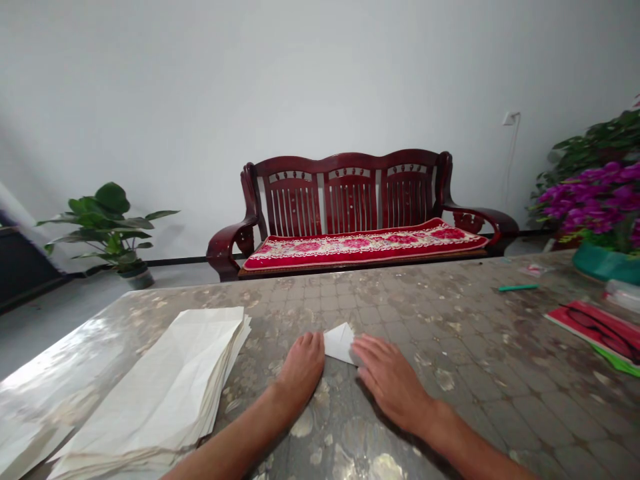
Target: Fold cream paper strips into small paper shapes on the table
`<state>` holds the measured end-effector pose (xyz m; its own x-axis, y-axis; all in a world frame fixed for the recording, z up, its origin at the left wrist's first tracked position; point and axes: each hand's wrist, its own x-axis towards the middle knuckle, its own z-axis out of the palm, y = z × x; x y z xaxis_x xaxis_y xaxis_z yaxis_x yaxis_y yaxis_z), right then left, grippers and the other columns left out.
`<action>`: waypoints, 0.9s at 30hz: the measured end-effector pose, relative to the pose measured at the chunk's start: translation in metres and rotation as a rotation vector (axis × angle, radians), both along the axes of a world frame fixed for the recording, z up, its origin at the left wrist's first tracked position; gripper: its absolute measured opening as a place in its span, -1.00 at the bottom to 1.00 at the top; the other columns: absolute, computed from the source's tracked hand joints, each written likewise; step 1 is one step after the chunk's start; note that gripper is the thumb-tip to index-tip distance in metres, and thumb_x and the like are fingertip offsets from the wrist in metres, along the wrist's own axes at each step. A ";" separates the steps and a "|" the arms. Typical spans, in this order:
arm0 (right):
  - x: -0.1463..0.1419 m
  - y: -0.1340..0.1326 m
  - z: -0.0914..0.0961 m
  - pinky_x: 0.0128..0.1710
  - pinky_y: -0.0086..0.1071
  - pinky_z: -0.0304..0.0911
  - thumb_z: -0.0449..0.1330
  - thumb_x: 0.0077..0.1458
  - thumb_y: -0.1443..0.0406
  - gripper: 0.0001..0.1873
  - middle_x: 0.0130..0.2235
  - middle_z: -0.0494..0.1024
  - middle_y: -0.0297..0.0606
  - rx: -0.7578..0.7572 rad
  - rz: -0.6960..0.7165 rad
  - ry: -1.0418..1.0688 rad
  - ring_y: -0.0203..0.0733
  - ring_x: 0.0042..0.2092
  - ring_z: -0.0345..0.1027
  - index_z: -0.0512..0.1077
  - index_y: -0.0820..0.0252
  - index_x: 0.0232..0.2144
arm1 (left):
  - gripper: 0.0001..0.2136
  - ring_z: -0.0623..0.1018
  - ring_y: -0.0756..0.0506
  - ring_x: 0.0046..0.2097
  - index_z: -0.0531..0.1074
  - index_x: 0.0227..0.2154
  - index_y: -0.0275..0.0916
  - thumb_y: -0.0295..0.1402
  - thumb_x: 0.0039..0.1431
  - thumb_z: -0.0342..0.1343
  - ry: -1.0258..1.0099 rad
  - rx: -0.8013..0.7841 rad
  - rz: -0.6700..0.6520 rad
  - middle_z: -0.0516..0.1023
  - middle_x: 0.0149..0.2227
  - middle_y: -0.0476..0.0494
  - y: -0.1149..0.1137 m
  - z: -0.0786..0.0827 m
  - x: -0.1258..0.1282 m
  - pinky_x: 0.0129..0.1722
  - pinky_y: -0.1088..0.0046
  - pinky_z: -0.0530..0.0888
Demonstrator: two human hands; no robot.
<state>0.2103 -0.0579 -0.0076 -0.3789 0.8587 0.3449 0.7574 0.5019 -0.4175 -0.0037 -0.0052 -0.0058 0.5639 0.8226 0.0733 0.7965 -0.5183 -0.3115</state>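
Observation:
A small piece of folded white paper (341,344) lies on the patterned tabletop in front of me, its peak pointing away and a crease running down from it. My left hand (304,360) rests at the paper's left end, with its fingers pressed together over that corner. On the other side, my right hand (390,377) reaches in with its fingers stretched out, the tips at the paper's right edge. That hand is slightly blurred, and its thumb is mostly hidden below.
To the left lies a stack of large white paper sheets (165,380). On the right are a green pen (518,288), dark-framed glasses (600,328) on a red booklet (567,315), and a teal flowerpot (597,263). A wooden bench (350,163) stands beyond the table (480,387).

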 end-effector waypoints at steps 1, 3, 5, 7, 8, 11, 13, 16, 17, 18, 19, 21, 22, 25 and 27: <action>-0.006 -0.009 -0.002 0.32 -0.08 -0.11 0.08 0.19 0.28 -0.46 0.27 0.29 -0.18 0.010 0.032 -0.075 -0.04 0.30 0.06 0.25 0.14 0.23 | -0.77 0.46 -0.22 -0.15 0.47 -0.10 -0.38 -0.56 0.21 0.04 0.022 0.003 0.012 0.50 -0.17 -0.32 -0.004 -0.001 0.001 -0.20 0.26 0.42; -0.013 -0.022 -0.008 0.35 -0.05 -0.18 0.13 0.20 0.21 -0.35 0.33 0.15 -0.11 -0.010 0.065 -0.179 -0.01 0.35 -0.05 0.12 0.20 0.30 | -0.76 0.46 -0.24 -0.15 0.48 -0.11 -0.40 -0.57 0.19 0.04 0.056 0.007 0.035 0.50 -0.18 -0.33 -0.012 -0.003 0.003 -0.20 0.25 0.42; -0.011 -0.027 -0.014 0.35 -0.04 -0.17 0.13 0.20 0.18 -0.31 0.35 0.08 -0.09 -0.041 0.061 -0.234 0.00 0.36 -0.08 0.07 0.21 0.32 | -0.75 0.46 -0.25 -0.15 0.49 -0.11 -0.42 -0.58 0.18 0.04 0.069 -0.003 0.051 0.50 -0.18 -0.36 -0.019 -0.004 0.004 -0.21 0.25 0.43; -0.005 -0.027 -0.018 0.34 -0.02 -0.15 0.11 0.22 0.19 -0.33 0.35 0.09 -0.11 -0.053 0.037 -0.256 0.00 0.35 -0.06 0.08 0.19 0.32 | -0.74 0.47 -0.26 -0.15 0.49 -0.11 -0.44 -0.60 0.17 0.02 0.063 -0.034 0.059 0.50 -0.19 -0.39 -0.024 -0.003 0.002 -0.22 0.24 0.43; -0.001 -0.026 -0.018 0.34 -0.01 -0.15 0.10 0.23 0.19 -0.36 0.34 0.11 -0.13 -0.052 0.021 -0.259 -0.01 0.35 -0.04 0.10 0.17 0.31 | -0.74 0.47 -0.27 -0.15 0.50 -0.12 -0.45 -0.60 0.16 0.02 0.055 -0.059 0.059 0.50 -0.19 -0.40 -0.025 0.000 0.001 -0.23 0.23 0.43; 0.006 -0.022 -0.017 0.31 0.03 -0.09 0.08 0.26 0.20 -0.46 0.29 0.23 -0.15 -0.047 -0.038 -0.259 0.00 0.31 0.07 0.22 0.14 0.25 | -0.79 0.49 -0.27 -0.13 0.53 -0.17 -0.41 -0.55 0.18 0.04 0.009 -0.158 0.055 0.51 -0.18 -0.40 -0.021 0.014 -0.002 -0.20 0.23 0.43; 0.006 -0.019 -0.015 0.27 0.03 -0.03 0.08 0.27 0.23 -0.56 0.24 0.34 -0.17 -0.037 -0.093 -0.242 0.00 0.26 0.16 0.32 0.13 0.17 | -0.81 0.51 -0.26 -0.13 0.55 -0.23 -0.38 -0.44 0.23 0.05 -0.045 -0.202 0.067 0.53 -0.21 -0.39 -0.014 0.026 -0.003 -0.17 0.24 0.42; 0.002 -0.011 -0.012 0.19 -0.07 0.09 0.08 0.27 0.29 -0.72 0.09 0.50 -0.23 -0.010 -0.148 -0.199 -0.05 0.16 0.29 0.47 0.10 -0.01 | -0.82 0.53 -0.21 -0.14 0.55 -0.30 -0.31 -0.31 0.23 0.11 -0.172 -0.254 0.096 0.55 -0.22 -0.31 0.000 0.039 -0.001 -0.13 0.29 0.41; 0.001 -0.008 -0.010 0.13 -0.12 0.14 0.09 0.27 0.30 -0.76 0.03 0.54 -0.25 -0.004 -0.154 -0.188 -0.07 0.10 0.34 0.51 0.09 -0.08 | -0.83 0.53 -0.20 -0.12 0.54 -0.27 -0.27 -0.28 0.21 0.15 -0.238 -0.277 0.092 0.55 -0.20 -0.27 0.005 0.040 0.000 -0.11 0.32 0.41; 0.000 -0.005 -0.008 0.07 -0.16 0.18 0.10 0.27 0.31 -0.79 -0.02 0.57 -0.27 0.000 -0.156 -0.181 -0.09 0.05 0.37 0.52 0.08 -0.16 | -0.81 0.52 -0.18 -0.09 0.52 -0.21 -0.23 -0.27 0.17 0.19 -0.306 -0.300 0.076 0.54 -0.15 -0.23 0.009 0.039 0.002 -0.09 0.35 0.40; -0.001 -0.003 -0.006 0.01 -0.19 0.20 0.11 0.26 0.31 -0.82 -0.08 0.58 -0.28 0.001 -0.161 -0.178 -0.10 -0.01 0.38 0.53 0.08 -0.22 | -0.74 0.50 -0.17 -0.05 0.49 -0.13 -0.20 -0.26 0.13 0.23 -0.372 -0.324 0.052 0.53 -0.10 -0.20 0.014 0.036 0.003 -0.05 0.36 0.39; 0.000 0.000 -0.003 -0.08 -0.24 0.21 0.15 0.22 0.31 -0.87 -0.18 0.57 -0.28 -0.004 -0.176 -0.170 -0.11 -0.09 0.38 0.51 0.10 -0.32 | -0.57 0.45 -0.18 0.04 0.40 0.01 -0.16 -0.27 0.06 0.28 -0.463 -0.385 -0.001 0.47 0.00 -0.18 0.024 0.028 0.006 0.03 0.36 0.36; 0.001 0.001 -0.002 -0.10 -0.26 0.20 0.16 0.21 0.31 -0.89 -0.21 0.56 -0.27 -0.009 -0.183 -0.160 -0.11 -0.11 0.37 0.50 0.11 -0.34 | -0.49 0.43 -0.18 0.07 0.37 0.06 -0.15 -0.28 0.01 0.32 -0.496 -0.421 -0.015 0.44 0.04 -0.18 0.028 0.023 0.006 0.05 0.36 0.35; 0.005 0.003 -0.001 -0.10 -0.29 0.18 0.17 0.17 0.33 -0.93 -0.22 0.53 -0.26 -0.036 -0.204 -0.098 -0.11 -0.12 0.33 0.48 0.12 -0.31 | -0.29 0.46 -0.19 0.03 0.30 0.14 -0.13 -0.32 -0.15 0.40 -0.569 -0.531 -0.023 0.44 0.04 -0.17 0.040 0.013 0.004 0.01 0.37 0.37; 0.007 0.005 -0.002 -0.06 -0.28 0.17 0.17 0.15 0.33 -0.85 -0.16 0.52 -0.25 -0.063 -0.221 -0.045 -0.09 -0.08 0.31 0.47 0.11 -0.20 | -0.24 0.50 -0.18 -0.06 0.30 0.14 -0.13 -0.33 -0.21 0.42 -0.592 -0.599 0.007 0.50 -0.03 -0.13 0.044 0.013 0.002 -0.08 0.39 0.39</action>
<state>0.2173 -0.0528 -0.0094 -0.1933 0.9418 0.2750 0.8647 0.2960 -0.4058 -0.0022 0.0387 0.0068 0.5642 0.8202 -0.0948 0.7458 -0.4570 0.4847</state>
